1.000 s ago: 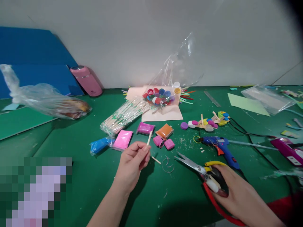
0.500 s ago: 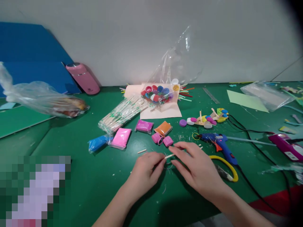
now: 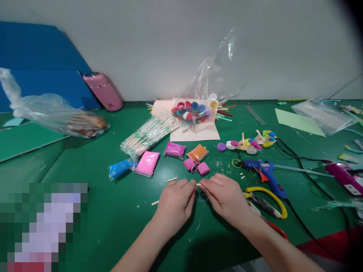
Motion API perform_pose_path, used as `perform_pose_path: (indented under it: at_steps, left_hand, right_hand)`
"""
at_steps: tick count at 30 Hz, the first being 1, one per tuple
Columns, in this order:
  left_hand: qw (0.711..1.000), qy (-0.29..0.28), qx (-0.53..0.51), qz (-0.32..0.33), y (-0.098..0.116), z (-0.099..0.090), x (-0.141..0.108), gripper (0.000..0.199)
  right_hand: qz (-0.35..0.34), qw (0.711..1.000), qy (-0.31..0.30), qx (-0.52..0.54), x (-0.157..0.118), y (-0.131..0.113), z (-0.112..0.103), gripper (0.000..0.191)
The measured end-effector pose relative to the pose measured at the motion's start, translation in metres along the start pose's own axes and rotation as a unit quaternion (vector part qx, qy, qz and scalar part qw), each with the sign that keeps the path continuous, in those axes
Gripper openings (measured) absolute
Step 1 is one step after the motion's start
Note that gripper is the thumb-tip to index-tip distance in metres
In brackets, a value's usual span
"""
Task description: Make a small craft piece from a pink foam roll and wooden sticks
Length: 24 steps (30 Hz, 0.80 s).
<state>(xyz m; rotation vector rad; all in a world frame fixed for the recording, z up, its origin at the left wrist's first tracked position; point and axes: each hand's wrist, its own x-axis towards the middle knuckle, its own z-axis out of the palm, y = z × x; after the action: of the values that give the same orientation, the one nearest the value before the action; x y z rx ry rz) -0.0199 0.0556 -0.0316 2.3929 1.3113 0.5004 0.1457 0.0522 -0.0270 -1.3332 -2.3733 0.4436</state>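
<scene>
Between left hand [image 3: 177,200] and right hand [image 3: 225,194], pinched stick [image 3: 199,184]; flask [image 3: 102,90] logo [image 3: 110,105] illegible.

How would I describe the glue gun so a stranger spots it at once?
On the green table, find the scissors beside the right hand. Just beyond them lies the glue gun, tip pointing left, a long pale glue stick running from its back. Unlike the scissors' yellow and red handles, its pistol-shaped body is blue, with an orange-red trigger.
</scene>
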Motion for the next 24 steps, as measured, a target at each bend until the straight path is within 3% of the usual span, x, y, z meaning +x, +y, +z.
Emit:
perform_pose_path:
  at_steps: [5,11,15,20,24]
  left_hand:
    - [0.999,-0.006,-0.015,0.034,-0.003,-0.005,0.0,0.023]
    - [0.989,-0.035,-0.131,0.057,-0.001,-0.012,0.002,0.023]
    - [0.988,0.032,-0.151,0.011,-0.007,-0.013,0.003,0.019]
    - [0.966,0.18,-0.166,-0.087,-0.014,-0.013,0.003,0.012]
    - [0.951,0.216,-0.171,-0.14,-0.015,-0.011,0.003,0.012]
  right_hand:
    - [0.002,1.0,-0.01,0.016,0.0,0.001,-0.003,0.026]
    - [-0.018,0.989,-0.077,0.121,0.002,0.006,-0.024,0.025]
    - [-0.005,0.97,-0.101,0.221,0.003,-0.003,-0.029,0.029]
    - [0.087,0.964,0.002,0.25,0.004,-0.007,-0.016,0.022]
    - [0.122,0.967,0.018,0.224,0.005,-0.007,0.0,0.022]
